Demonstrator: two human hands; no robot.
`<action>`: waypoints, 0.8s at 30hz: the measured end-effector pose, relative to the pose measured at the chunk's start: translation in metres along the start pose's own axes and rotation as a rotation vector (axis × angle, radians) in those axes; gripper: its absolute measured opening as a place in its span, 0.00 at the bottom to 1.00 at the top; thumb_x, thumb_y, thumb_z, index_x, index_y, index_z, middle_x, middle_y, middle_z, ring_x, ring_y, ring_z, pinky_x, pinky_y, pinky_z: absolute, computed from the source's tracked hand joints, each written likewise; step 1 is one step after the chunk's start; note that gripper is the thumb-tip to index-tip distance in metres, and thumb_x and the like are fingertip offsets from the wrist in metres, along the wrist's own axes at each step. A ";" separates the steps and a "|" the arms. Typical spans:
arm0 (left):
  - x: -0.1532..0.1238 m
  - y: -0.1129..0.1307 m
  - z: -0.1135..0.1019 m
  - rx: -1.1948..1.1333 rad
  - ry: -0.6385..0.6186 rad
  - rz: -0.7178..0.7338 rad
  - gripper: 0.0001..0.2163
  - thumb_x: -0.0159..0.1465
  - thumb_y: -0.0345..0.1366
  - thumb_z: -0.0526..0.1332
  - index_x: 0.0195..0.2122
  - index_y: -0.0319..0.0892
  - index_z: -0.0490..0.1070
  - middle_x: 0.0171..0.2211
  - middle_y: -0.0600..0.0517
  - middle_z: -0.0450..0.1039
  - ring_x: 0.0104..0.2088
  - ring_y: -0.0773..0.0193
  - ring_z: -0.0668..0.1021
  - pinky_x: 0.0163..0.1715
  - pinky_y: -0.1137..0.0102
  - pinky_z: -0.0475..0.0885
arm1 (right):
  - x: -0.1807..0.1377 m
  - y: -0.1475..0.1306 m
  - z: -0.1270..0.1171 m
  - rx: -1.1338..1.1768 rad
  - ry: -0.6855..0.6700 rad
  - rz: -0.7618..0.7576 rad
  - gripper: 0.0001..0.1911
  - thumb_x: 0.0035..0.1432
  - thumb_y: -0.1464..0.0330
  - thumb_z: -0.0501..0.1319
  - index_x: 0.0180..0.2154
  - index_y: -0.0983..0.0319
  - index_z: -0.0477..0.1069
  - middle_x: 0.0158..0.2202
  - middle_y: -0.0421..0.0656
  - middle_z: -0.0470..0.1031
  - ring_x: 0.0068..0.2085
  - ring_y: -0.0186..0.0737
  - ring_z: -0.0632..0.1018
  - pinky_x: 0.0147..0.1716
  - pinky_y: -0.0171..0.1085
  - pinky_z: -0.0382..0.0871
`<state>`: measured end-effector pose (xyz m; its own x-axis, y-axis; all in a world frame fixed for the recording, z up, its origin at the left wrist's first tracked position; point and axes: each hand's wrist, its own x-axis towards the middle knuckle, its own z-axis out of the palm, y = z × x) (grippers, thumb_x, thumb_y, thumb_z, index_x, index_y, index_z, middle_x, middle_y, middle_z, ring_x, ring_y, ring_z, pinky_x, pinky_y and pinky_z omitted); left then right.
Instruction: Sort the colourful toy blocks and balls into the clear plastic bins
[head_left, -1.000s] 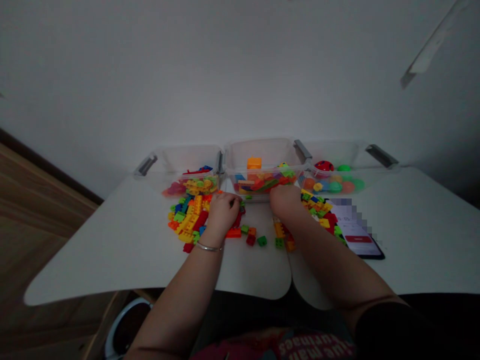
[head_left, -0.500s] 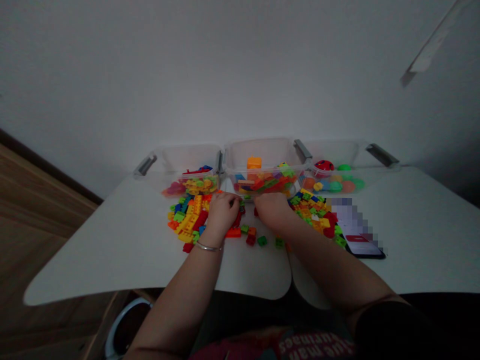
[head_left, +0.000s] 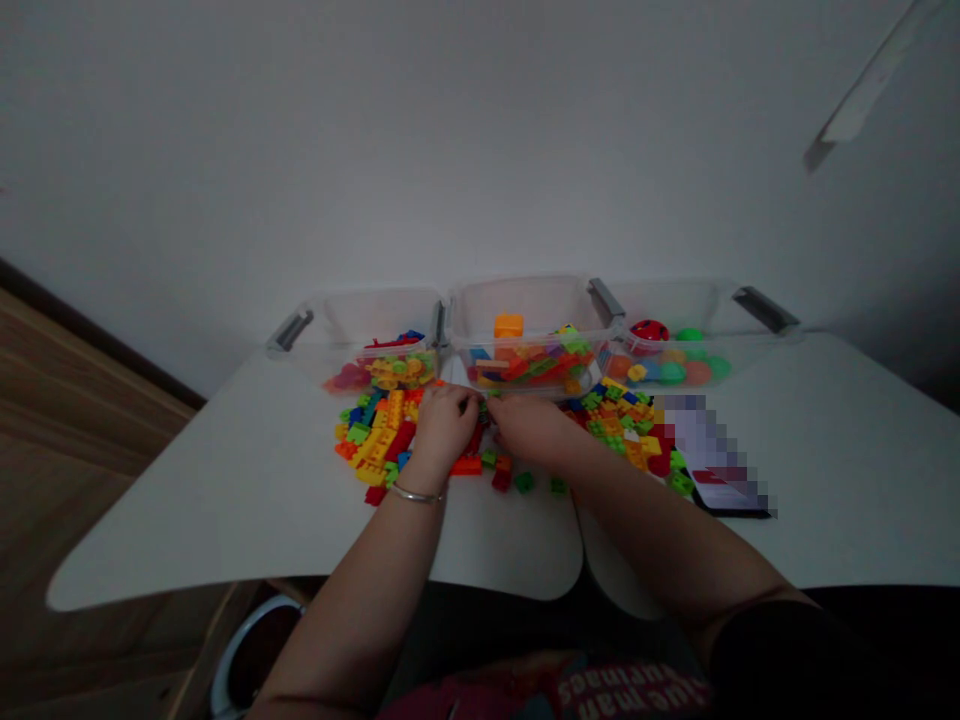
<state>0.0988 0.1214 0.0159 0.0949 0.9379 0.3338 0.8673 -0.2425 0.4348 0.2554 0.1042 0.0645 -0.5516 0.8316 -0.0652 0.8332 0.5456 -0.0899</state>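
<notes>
My left hand (head_left: pixel 448 428), with a bangle (head_left: pixel 417 494) at the wrist, has its fingers curled over the inner edge of the left pile of toy building bricks (head_left: pixel 379 440). My right hand (head_left: pixel 531 428) is closed, its fingertips close to my left hand's fingers. What either hand grips is hidden or too small to make out. Just in front of the hands lie a flat orange-red brick (head_left: pixel 466 466), a red and orange brick (head_left: pixel 502 474) and a dark green brick (head_left: pixel 524 482). Another brick pile (head_left: pixel 630 425) spreads beyond my right forearm.
Along the wall stand three clear plastic bins: a left bin (head_left: pixel 352 305) with small toys, a middle bin (head_left: pixel 517 295) with blocks and a right bin (head_left: pixel 667 298) with coloured balls. A phone (head_left: pixel 701 440) lies at right. Two white tabletops (head_left: pixel 225 500) meet near my right forearm.
My right hand has moved left, close to my left hand, uncovering more of the right pile. My left hand has stayed in place.
</notes>
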 end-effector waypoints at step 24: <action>0.000 -0.002 0.002 -0.020 0.005 -0.008 0.12 0.64 0.32 0.55 0.36 0.44 0.80 0.39 0.49 0.82 0.45 0.55 0.79 0.54 0.56 0.67 | -0.028 0.083 -0.066 0.287 0.938 0.177 0.09 0.62 0.67 0.56 0.42 0.60 0.71 0.45 0.48 0.76 0.39 0.41 0.77 0.39 0.41 0.70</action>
<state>0.0984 0.1223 0.0136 0.0861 0.9386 0.3342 0.8581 -0.2403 0.4538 0.3421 0.1330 0.1242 -0.0631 0.7112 0.7001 0.7912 0.4633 -0.3993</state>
